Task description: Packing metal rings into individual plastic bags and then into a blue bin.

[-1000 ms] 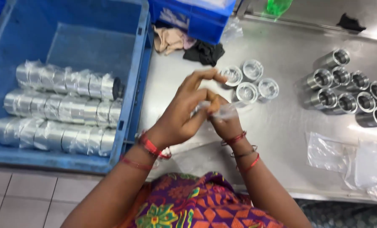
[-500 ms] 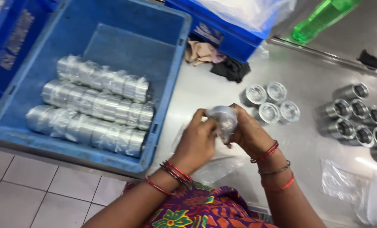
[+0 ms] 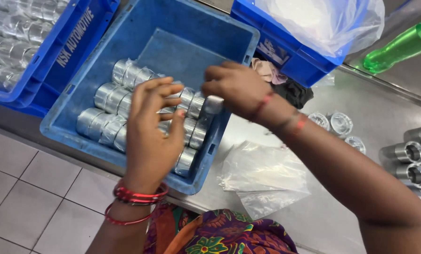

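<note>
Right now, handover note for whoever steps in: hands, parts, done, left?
Right hand: shut on a bagged metal part, held over the right end of the rows in the blue crate.
Left hand: open, fingers spread over the rows, holding nothing that shows.
Done: three rows of wrapped parts lie in the crate.
Left: bare metal sleeves and small cups wait on the steel table; empty plastic bags lie beside the crate.

Crate far half free; wrapped cylinders fill near half.
</note>
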